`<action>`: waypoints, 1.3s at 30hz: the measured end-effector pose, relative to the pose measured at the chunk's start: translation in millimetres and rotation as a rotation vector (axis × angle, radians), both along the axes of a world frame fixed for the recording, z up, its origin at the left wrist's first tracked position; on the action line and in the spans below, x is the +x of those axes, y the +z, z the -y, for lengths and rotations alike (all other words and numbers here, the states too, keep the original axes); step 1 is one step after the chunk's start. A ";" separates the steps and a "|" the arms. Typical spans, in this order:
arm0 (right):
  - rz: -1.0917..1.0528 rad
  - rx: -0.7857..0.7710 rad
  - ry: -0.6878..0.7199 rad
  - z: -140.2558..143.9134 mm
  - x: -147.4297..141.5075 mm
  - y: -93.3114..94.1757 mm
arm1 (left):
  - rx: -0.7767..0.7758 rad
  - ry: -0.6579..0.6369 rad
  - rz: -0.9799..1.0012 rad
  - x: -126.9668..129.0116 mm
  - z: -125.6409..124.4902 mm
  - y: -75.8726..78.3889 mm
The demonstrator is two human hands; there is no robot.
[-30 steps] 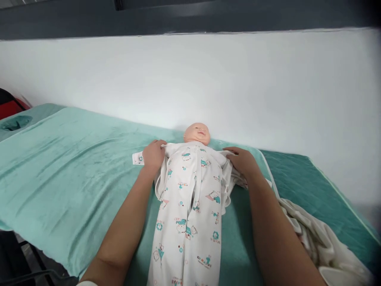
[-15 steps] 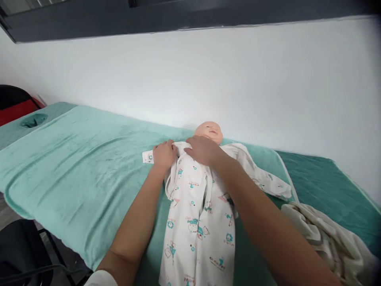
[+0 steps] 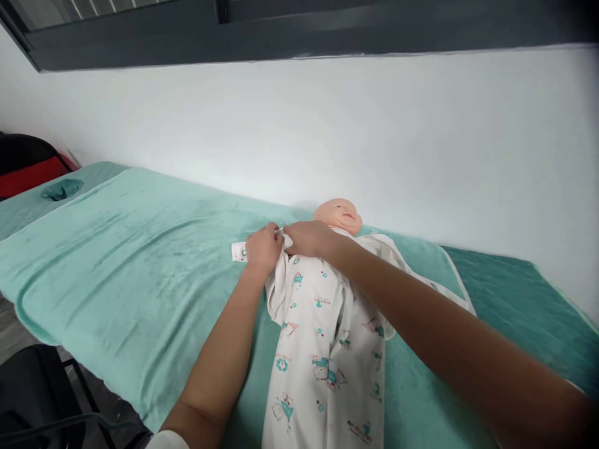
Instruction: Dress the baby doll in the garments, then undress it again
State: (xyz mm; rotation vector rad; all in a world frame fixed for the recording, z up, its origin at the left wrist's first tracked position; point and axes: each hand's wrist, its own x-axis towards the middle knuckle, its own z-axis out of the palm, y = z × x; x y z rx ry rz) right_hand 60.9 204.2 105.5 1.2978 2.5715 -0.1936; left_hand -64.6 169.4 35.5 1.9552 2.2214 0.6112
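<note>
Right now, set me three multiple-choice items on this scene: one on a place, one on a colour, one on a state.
1. Where do both hands meet?
A. at the doll's feet
B. at the garment's shoulder, beside the doll's head
C. on the wall

2. What colour is the blanket under the doll?
A. mint green
B. yellow
C. purple

3. How does the doll lie?
A. face down
B. sitting up
C. on its back

Answers:
1 B, left hand and right hand pinch the printed garment there.
2 A, the blanket is mint.
3 C, the doll faces up.

Green-covered bed [image 3: 116,262], dressed baby doll [image 3: 327,337] lying on it
</note>
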 end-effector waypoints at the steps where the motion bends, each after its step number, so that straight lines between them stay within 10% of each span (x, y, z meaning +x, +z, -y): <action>1: 0.004 0.010 0.002 2.3 3.4 3.4 | 0.003 0.010 0.011 -0.5 1.0 0.7; 18: -0.090 0.060 -0.134 3.8 74.1 50.0 | -0.058 -0.040 0.107 -21.7 16.6 2.6; 24: -0.147 0.025 -0.090 6.5 48.2 23.7 | 0.047 -0.035 -0.085 -16.6 18.4 7.3; 30: -0.198 0.021 -0.116 11.2 26.0 7.7 | 0.045 -0.297 -0.158 -2.6 17.4 -1.9; 39: -0.778 0.476 -0.599 81.0 153.8 -64.0 | 0.018 -0.222 -0.174 -8.5 18.0 -0.4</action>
